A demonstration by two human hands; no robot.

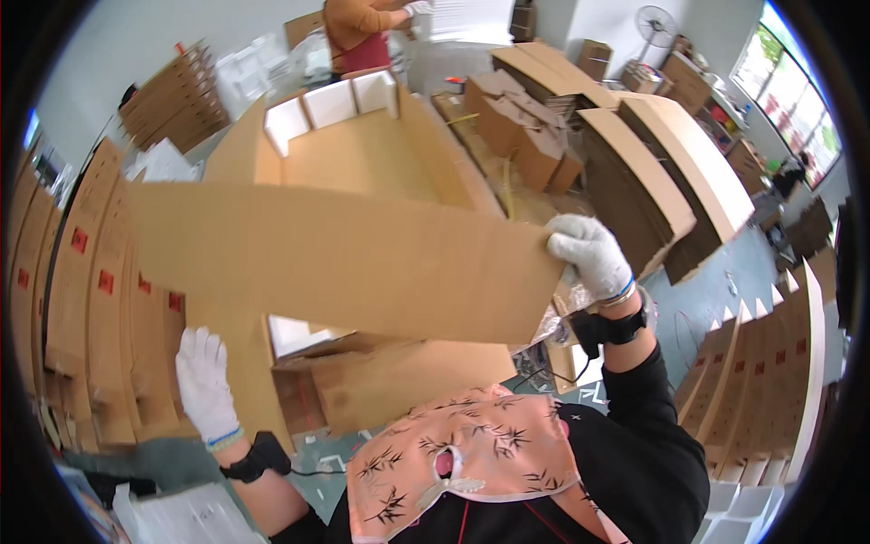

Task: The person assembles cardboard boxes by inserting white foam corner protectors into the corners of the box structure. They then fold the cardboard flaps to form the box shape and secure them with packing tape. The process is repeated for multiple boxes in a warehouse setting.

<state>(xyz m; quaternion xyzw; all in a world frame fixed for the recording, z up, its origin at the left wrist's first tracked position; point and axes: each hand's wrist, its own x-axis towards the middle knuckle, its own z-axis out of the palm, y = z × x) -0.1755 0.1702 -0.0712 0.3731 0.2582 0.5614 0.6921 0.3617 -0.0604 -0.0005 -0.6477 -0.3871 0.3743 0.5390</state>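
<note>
A long flat cardboard sheet [353, 258] spans the middle of the view, slightly blurred. My right hand [591, 254], in a white glove, grips its right end with the fingers closed over the edge. My left hand [206, 385], gloved too, is open beside the left flap of the box, fingers stretched out and apart from the sheet. Beneath the sheet lies a large open carton [399, 168] with its flaps folded out. White foam blocks [331, 106] line the carton's far end, and another white piece [294, 335] shows at its near end. The sheet hides the carton's middle.
Tall flat cartons [77, 263] stand in a row at the left, and more cartons [752, 381] stand at the right. Bent cardboard pieces [634, 168] lie right of the open carton. Across from me another person [358, 36] stands near white sheets [471, 20].
</note>
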